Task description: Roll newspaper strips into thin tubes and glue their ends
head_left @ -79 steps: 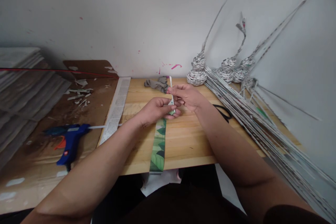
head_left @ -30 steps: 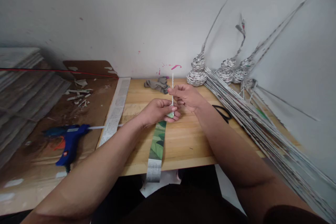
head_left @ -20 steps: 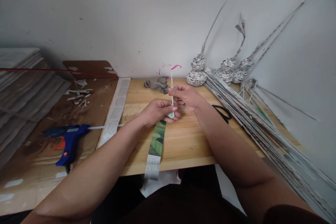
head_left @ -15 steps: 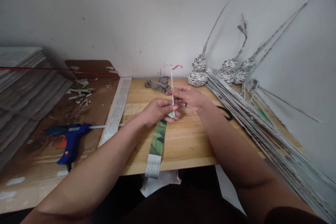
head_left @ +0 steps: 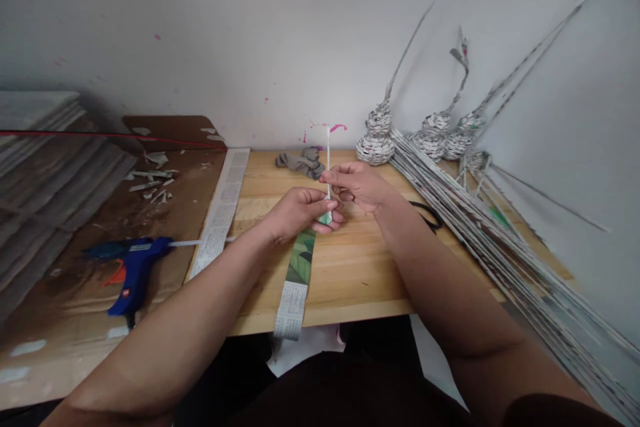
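Note:
Between my hands a thin white rolled paper tube (head_left: 329, 150) stands nearly upright. My left hand (head_left: 303, 212) pinches its lower end, where the green-printed paper strip (head_left: 301, 260) is wound on. From there the strip runs down toward me, and its newsprint end hangs over the table's front edge. Thumb and fingers of my right hand (head_left: 357, 185) close round the tube just above the left thumb. A crumpled grey cloth (head_left: 300, 162) lies behind the hands. Part of the strip is hidden under the left fingers.
A blue glue gun (head_left: 137, 273) lies on cardboard at left, beside paper scraps (head_left: 157, 185) and stacked newspaper (head_left: 45, 200). Flat newsprint strips (head_left: 220, 220) lie along the table's left side. At right are woven paper gourds (head_left: 375, 137), long paper tubes (head_left: 465, 233) and black-handled scissors (head_left: 431, 217).
The rolled tube now reaches a little higher above my fingers. The strip's loose part below my left hand shows slightly less green. Both hands have stayed nearly in place.

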Tool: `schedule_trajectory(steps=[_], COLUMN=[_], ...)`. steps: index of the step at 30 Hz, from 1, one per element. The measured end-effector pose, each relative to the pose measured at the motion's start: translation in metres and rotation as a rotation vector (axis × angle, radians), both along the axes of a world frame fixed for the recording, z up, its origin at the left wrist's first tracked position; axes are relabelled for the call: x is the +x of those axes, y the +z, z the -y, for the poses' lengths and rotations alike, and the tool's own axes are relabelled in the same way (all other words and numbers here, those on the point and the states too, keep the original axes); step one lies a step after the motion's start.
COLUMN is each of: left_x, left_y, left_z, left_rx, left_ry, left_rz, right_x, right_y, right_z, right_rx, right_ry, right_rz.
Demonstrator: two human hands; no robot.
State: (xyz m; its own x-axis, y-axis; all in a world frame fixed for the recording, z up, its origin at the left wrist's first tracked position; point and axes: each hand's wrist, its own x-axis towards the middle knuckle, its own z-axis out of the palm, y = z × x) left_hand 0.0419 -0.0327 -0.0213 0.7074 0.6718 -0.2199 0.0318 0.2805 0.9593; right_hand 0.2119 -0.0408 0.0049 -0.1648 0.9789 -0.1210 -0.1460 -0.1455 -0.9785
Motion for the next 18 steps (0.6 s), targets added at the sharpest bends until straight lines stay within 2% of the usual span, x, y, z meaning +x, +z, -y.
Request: schedule_trajectory(steps=[3,8,13,18], left_x=[0.0005,0.0011,0.0013,0.0002], left_y=[0.0019,0.0014,0.0007,0.0013], left_z=[0.0016,0.0013,0.0006,0.0004], left_rx=[0.004,0.012,0.05,0.041], left_ry=[0.002,0.003,-0.019,-0.001], left_rz=[-0.023,-0.014,-0.033,-0.018], right_x=[-0.0016,0.002,-0.0006,0.0005], right_y=[-0.0012,-0.004,-0.0068,-0.0047], right_z=[-0.0007,-0.002,-0.0026,-0.0017], right_rx=[-0.001,0.002,-0.012,0.014], right_ry=[-0.072,0.124,-0.036,0.104], right_rz=[-0.019,-0.006,-0.042,-0.005])
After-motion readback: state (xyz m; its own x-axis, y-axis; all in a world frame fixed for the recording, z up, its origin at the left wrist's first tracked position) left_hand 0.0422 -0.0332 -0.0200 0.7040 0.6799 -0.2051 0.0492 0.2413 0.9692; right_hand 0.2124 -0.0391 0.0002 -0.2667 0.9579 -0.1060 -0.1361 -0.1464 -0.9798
